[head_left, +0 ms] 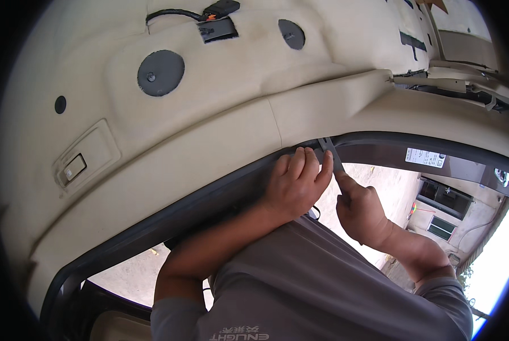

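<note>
My left hand (300, 181) has its fingers bent and pressed together on the black rubber door seal (232, 184), which runs along the edge of the beige headliner (220, 133). To its right, my right hand (361, 211) grips a flat, grey pry tool (333, 154), its index finger stretched along the blade. The tool's slotted tip reaches the seal where it meets the headliner, and what lies under the tip is hidden. My left thumb is close beside the blade.
Overhead, the headliner has round cutouts (160, 73), a hanging connector on a black cable (221, 8) and a recessed beige panel (87, 153). Loosened trim (465, 85) is at far right. Beyond the door opening stands a building with a window (445, 196).
</note>
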### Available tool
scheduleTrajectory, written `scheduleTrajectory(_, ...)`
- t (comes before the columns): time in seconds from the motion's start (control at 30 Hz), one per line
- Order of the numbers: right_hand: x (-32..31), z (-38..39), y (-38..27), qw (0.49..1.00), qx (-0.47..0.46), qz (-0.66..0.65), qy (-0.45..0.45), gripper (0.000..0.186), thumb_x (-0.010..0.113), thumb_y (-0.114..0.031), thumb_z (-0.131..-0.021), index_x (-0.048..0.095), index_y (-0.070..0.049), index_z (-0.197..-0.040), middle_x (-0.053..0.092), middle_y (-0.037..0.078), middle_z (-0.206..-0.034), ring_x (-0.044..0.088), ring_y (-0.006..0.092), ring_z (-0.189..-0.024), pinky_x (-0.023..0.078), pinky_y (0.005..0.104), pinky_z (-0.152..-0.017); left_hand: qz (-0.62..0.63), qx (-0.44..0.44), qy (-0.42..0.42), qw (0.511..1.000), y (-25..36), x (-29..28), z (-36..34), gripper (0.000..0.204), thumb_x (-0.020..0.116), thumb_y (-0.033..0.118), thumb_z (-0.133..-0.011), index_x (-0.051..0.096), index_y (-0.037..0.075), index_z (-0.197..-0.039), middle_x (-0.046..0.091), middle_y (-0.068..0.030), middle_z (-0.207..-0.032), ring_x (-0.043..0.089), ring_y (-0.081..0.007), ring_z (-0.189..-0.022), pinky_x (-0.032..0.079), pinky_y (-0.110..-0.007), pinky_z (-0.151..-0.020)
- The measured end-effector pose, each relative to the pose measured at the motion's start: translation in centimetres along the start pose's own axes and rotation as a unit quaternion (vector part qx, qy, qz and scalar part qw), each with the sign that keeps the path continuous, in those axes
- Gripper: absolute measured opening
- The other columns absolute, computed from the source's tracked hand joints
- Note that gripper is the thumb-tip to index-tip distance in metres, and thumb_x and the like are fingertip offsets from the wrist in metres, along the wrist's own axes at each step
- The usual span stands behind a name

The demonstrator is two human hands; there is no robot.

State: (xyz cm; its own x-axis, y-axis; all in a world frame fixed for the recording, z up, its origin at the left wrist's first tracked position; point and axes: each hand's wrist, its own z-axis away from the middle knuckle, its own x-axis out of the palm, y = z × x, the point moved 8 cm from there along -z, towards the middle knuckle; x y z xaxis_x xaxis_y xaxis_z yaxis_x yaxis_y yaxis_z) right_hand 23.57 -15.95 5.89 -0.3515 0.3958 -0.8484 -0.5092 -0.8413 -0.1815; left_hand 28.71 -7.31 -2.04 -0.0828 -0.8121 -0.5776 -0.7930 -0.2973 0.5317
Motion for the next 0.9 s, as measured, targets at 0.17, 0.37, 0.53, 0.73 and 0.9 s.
scheduleTrajectory(0.17, 3.6, -0.1, 6.2, 0.985, -0.115, 0.095, 0.082, 0.068, 0.064, 0.002, -0.084, 0.041, 0.002, -0.148, 0.061, 0.017, -0.062, 0.066, 0.0396, -0.056, 0.053, 0.0470, -0.051, -0.046, 0.010, -0.008, 0.999, 0.8, 0.3, 0.6, 0.033, 0.066, 0.018, -0.091, 0.072, 0.011, -0.123, 0.064, -0.0151, -0.114, 0.060, -0.0301, -0.110, 0.048, -0.041, -0.088)
scheduleTrajectory(0.37, 4.5, -0.8, 9.0, 0.971, -0.185, 0.083, 0.124, 0.066, 0.068, 0.001, -0.084, 0.043, 0.006, -0.145, 0.063, 0.017, -0.064, 0.067, 0.0385, -0.057, 0.055, 0.0445, -0.054, -0.071, 0.015, -0.023, 0.997, 1.0, 0.3, 0.7, 0.038, 0.062, 0.020, -0.092, 0.071, 0.011, -0.127, 0.063, -0.0147, -0.114, 0.060, -0.0298, -0.111, 0.047, -0.042, -0.091)
scheduleTrajectory(0.53, 2.3, -1.0, 7.8, 0.984, -0.156, 0.019, 0.088, 0.063, 0.067, 0.005, -0.082, 0.050, 0.004, -0.143, 0.061, 0.019, -0.062, 0.066, 0.0391, -0.056, 0.053, 0.0443, -0.053, -0.050, 0.010, -0.012, 0.999, 0.6, 0.3, 0.2, 0.040, 0.063, 0.017, -0.089, 0.070, 0.008, -0.127, 0.064, -0.0128, -0.114, 0.062, -0.0284, -0.107, 0.047, -0.041, -0.091)
scheduleTrajectory(0.73, 2.2, -1.1, 8.9, 0.983, -0.156, 0.032, 0.092, 0.061, 0.065, 0.001, -0.079, 0.056, 0.002, -0.139, 0.064, 0.018, -0.068, 0.066, 0.0383, -0.057, 0.055, 0.0463, -0.054, -0.014, -0.107, -0.094, 0.990, -3.5, -1.5, -3.6, 0.090, 0.091, 0.020, -0.069, 0.050, -0.002, -0.146, 0.054, -0.0185, -0.136, 0.055, -0.0341, -0.124, 0.038, -0.048, -0.108)
scheduleTrajectory(0.9, 2.1, -1.0, 8.3, 0.984, -0.157, 0.019, 0.088, 0.063, 0.064, 0.000, -0.080, 0.053, 0.002, -0.142, 0.064, 0.017, -0.068, 0.065, 0.0379, -0.056, 0.053, 0.0463, -0.053, -0.020, -0.086, -0.213, 0.973, -5.0, 0.8, -7.9, 0.111, 0.097, 0.024, -0.060, 0.040, -0.010, -0.150, 0.048, -0.0234, -0.145, 0.046, -0.0402, -0.134, 0.035, -0.050, -0.117)
